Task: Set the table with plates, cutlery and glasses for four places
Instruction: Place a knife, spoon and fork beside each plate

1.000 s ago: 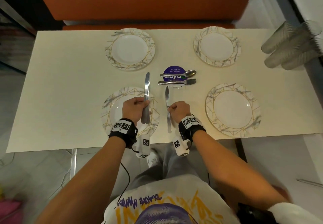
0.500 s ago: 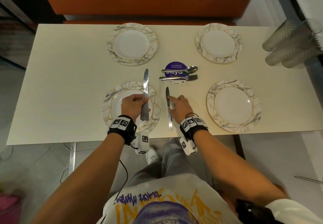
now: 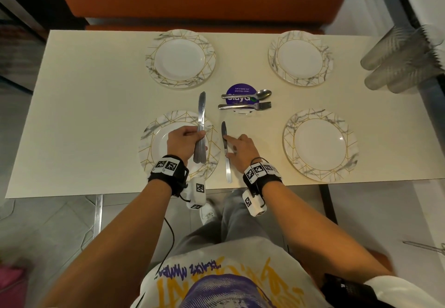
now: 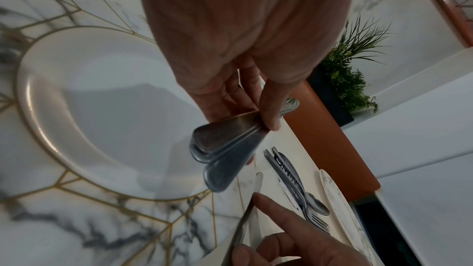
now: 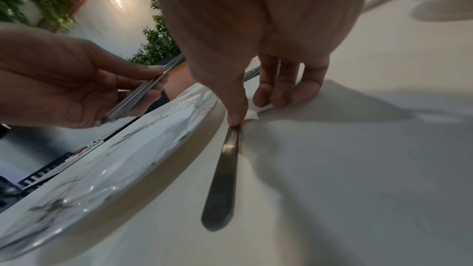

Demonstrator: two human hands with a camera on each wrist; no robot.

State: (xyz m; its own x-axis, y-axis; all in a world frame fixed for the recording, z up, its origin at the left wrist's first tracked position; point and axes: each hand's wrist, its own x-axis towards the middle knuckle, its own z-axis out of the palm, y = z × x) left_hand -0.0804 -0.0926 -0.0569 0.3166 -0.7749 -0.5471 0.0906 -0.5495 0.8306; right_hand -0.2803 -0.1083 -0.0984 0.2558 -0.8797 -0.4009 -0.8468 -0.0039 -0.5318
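Note:
Four marble-patterned plates lie on the cream table (image 3: 96,105). My left hand (image 3: 192,139) hovers over the near-left plate (image 3: 150,139) and grips a bundle of knives (image 3: 201,112), blades pointing away; their handles (image 4: 225,149) show in the left wrist view. One knife (image 3: 227,165) lies on the table just right of that plate. My right hand (image 3: 237,145) rests on it with straight fingers, the index along the blade. In the right wrist view the thumb (image 5: 235,108) presses the knife (image 5: 222,179) down while the other fingers touch the table.
A spoon (image 3: 250,95) and a fork (image 3: 245,106) lie across a purple sign (image 3: 241,90) at the table's middle. Plates sit at far left (image 3: 180,58), far right (image 3: 300,58) and near right (image 3: 319,144). Stacked clear glasses (image 3: 399,59) lie beyond the right edge. An orange bench backs the table.
My right hand went from pinching the single knife with curled fingers to lying on it with fingers straight, the knife now flat on the table. The left hand kept its bundle.

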